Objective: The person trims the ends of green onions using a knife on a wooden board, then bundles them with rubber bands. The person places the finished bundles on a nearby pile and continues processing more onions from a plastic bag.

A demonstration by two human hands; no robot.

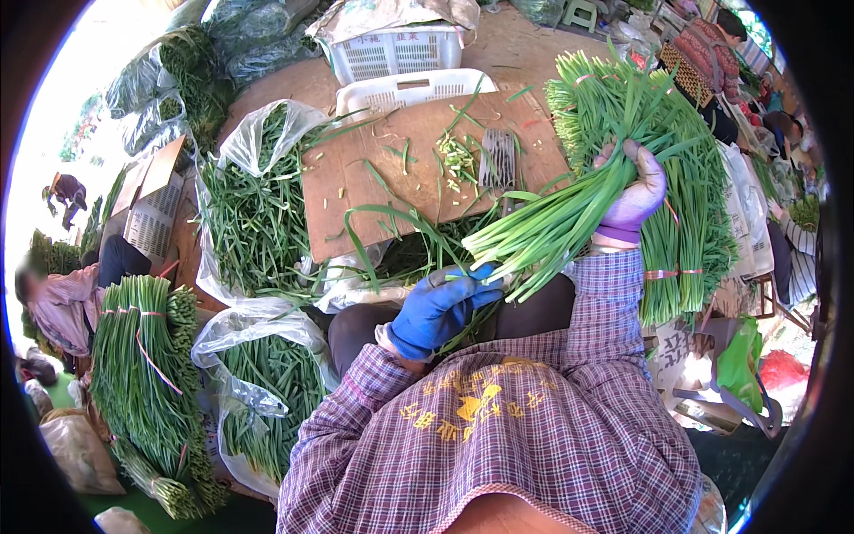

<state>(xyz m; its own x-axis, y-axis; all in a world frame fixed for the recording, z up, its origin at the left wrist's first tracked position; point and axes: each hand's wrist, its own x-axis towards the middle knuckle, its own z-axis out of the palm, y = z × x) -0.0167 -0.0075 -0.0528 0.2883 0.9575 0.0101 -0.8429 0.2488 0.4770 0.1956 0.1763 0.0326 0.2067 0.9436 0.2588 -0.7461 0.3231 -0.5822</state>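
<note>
My right hand, in a purple glove, is closed round a loose bunch of garlic chives. The pale cut ends slant down to the left, and the leafy tops rise above my fist. Just below those ends is my left hand in a blue glove, its fingers curled together. A few thin chive leaves hang from under its fingers. In front of me, a wooden board carries scattered stalk trimmings and a wide-bladed cleaver.
Banded chives are piled at right and left. Clear plastic bags of loose leaves flank the board. White crates stand beyond it. One person sits at far left; another is at upper right.
</note>
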